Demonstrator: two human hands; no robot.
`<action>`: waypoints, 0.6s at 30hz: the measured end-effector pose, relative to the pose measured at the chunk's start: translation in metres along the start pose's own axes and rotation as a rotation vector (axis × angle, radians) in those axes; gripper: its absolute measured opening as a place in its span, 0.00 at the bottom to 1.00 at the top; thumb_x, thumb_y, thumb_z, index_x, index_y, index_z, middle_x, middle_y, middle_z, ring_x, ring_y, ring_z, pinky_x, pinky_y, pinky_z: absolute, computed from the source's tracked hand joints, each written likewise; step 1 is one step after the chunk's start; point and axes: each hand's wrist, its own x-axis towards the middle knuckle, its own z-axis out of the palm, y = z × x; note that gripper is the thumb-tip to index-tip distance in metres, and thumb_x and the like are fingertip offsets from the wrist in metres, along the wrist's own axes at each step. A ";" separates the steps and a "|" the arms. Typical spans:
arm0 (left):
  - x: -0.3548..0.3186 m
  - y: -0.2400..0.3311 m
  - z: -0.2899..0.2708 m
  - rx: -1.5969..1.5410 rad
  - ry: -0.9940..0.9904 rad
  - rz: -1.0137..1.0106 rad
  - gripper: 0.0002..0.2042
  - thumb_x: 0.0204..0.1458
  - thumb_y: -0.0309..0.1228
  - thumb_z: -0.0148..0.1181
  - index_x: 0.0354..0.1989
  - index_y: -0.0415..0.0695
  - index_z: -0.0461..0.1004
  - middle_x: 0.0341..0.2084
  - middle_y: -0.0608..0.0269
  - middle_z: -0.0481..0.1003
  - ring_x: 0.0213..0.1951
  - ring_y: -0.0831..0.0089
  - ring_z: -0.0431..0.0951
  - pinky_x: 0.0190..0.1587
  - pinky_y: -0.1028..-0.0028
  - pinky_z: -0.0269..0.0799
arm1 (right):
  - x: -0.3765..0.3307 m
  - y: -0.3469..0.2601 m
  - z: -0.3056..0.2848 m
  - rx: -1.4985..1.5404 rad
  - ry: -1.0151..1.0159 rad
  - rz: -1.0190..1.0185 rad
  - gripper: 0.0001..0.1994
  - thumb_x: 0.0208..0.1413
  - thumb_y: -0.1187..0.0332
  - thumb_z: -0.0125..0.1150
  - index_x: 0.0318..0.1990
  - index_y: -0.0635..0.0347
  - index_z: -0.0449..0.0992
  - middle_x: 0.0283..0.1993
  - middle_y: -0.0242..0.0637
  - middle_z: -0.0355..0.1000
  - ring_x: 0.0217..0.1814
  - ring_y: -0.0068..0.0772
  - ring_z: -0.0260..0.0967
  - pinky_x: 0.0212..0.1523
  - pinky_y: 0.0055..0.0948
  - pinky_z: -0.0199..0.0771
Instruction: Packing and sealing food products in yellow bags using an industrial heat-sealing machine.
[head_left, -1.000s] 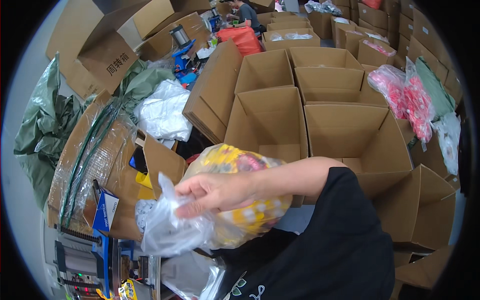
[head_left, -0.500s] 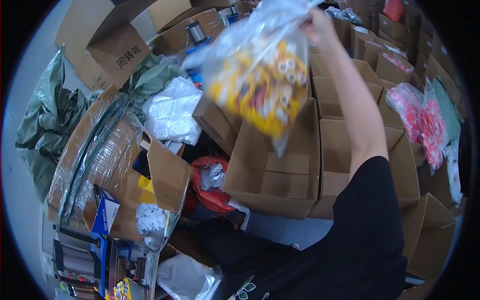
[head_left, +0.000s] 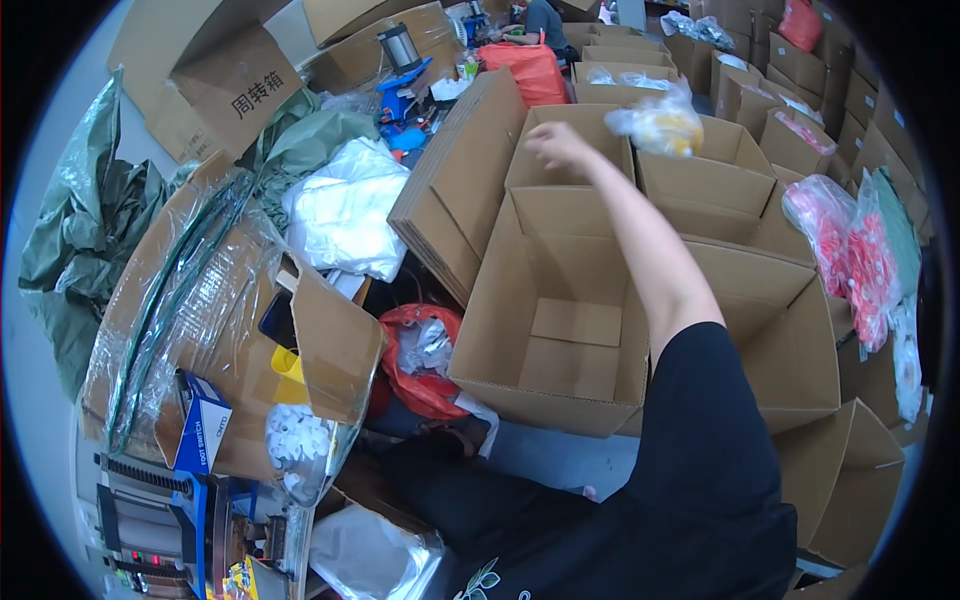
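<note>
My right hand (head_left: pixel 560 148) is stretched out over the open cardboard boxes, fingers apart and holding nothing. Away to its right, a clear plastic bag with yellow contents (head_left: pixel 665 125) appears blurred above an open box (head_left: pixel 710 185), apart from my hand. Right below my forearm stands a large open cardboard box (head_left: pixel 550 345) whose inside bottom shows. Flat folded cartons (head_left: pixel 460 175) lean upright to the left of my hand. My left hand cannot be seen.
Rows of open boxes run back toward a seated person (head_left: pixel 540 25) beside a red bag (head_left: pixel 520 70). Pink-filled clear bags (head_left: pixel 850 240) hang at the right. On the left are a white plastic bundle (head_left: pixel 345 210), green sheeting (head_left: pixel 75 240) and a bench machine (head_left: pixel 150 530).
The bag of yellow contents has left my right hand and moved to the right and away, over the farther boxes. My hand has come down and to the left, and its fingers have opened.
</note>
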 end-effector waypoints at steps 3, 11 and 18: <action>0.009 0.001 -0.002 0.002 -0.030 -0.009 0.23 0.48 0.39 0.67 0.48 0.37 0.74 0.37 0.59 0.78 0.38 0.66 0.78 0.39 0.70 0.74 | -0.031 -0.017 0.054 -0.241 -0.302 -0.346 0.20 0.52 0.59 0.64 0.50 0.60 0.75 0.46 0.39 0.76 0.45 0.31 0.74 0.44 0.31 0.75; -0.060 -0.072 -0.070 -0.170 0.177 -0.110 0.22 0.48 0.39 0.67 0.47 0.37 0.75 0.36 0.60 0.78 0.37 0.66 0.78 0.38 0.71 0.75 | -0.268 -0.135 0.279 0.014 -1.327 -0.812 0.19 0.53 0.57 0.61 0.47 0.61 0.75 0.40 0.43 0.77 0.44 0.39 0.75 0.44 0.37 0.73; -0.183 -0.143 -0.097 0.331 0.622 -0.271 0.08 0.45 0.29 0.61 0.19 0.39 0.75 0.14 0.64 0.72 0.17 0.75 0.71 0.20 0.72 0.64 | -0.474 -0.092 0.418 -0.075 -1.526 -1.030 0.13 0.55 0.61 0.57 0.44 0.57 0.76 0.41 0.44 0.75 0.47 0.47 0.72 0.46 0.41 0.73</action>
